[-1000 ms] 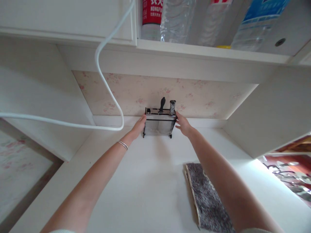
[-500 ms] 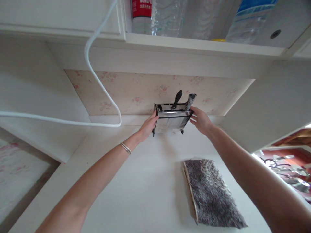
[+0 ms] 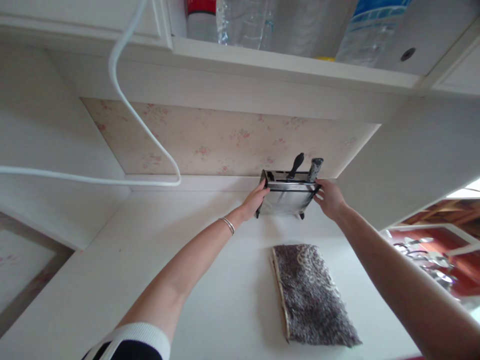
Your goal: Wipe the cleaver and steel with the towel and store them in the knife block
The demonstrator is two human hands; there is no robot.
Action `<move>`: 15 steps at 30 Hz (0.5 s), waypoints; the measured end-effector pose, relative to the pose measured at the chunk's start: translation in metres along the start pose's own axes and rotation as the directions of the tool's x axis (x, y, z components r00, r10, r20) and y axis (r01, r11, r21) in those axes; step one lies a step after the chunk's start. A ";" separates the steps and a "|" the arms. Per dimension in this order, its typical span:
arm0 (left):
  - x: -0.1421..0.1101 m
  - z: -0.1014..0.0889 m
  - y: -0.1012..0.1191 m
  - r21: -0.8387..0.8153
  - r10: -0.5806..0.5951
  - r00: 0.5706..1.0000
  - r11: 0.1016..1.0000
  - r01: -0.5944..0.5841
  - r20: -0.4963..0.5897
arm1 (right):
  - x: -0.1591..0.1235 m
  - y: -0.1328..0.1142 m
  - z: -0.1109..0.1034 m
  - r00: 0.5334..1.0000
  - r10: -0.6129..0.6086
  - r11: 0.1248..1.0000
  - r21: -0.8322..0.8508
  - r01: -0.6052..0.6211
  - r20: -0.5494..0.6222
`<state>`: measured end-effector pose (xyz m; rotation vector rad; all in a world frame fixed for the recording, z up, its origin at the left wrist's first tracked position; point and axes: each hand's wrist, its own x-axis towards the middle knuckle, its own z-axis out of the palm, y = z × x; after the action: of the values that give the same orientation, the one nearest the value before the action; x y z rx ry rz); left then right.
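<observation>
A metal knife block (image 3: 288,200) with black edges and feet stands upright at the back of the white surface. Two handles rise from its top slots: a slim black handle (image 3: 296,165) and a worn, speckled one (image 3: 315,169). My left hand (image 3: 255,200) grips the block's left side, thumb on the front edge. On its right side, my right hand (image 3: 330,197) holds the top corner with its fingers. A folded shaggy grey-brown mat (image 3: 313,295) lies on the surface nearer to me, below the block.
White side panels border the surface (image 3: 210,300), with floral wallpaper (image 3: 225,137) behind. Overhead, a cabinet shelf (image 3: 292,67) holds clear plastic bottles (image 3: 243,22). A white cable (image 3: 150,135) loops down at the left.
Both hands have shifted the knife block to the right along the back, toward the right side panel. The camera view has also moved slightly.
</observation>
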<state>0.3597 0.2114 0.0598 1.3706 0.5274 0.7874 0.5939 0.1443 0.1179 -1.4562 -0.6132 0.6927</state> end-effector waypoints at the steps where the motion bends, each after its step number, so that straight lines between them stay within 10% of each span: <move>1: 0.003 0.002 -0.004 -0.005 -0.002 1.000 1.000 0.002 -0.002 | 0.003 0.003 -0.004 1.000 0.005 1.000 0.002 -0.005 -0.003; 15: 0.002 -0.010 -0.011 0.191 0.060 0.992 0.981 -0.038 -0.112 | 0.002 0.037 -0.021 0.990 -0.138 0.987 -0.080 0.139 0.019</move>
<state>0.3561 0.2195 0.0475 1.5228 0.6757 0.8797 0.6087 0.1319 0.0801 -1.4690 -0.7528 0.5747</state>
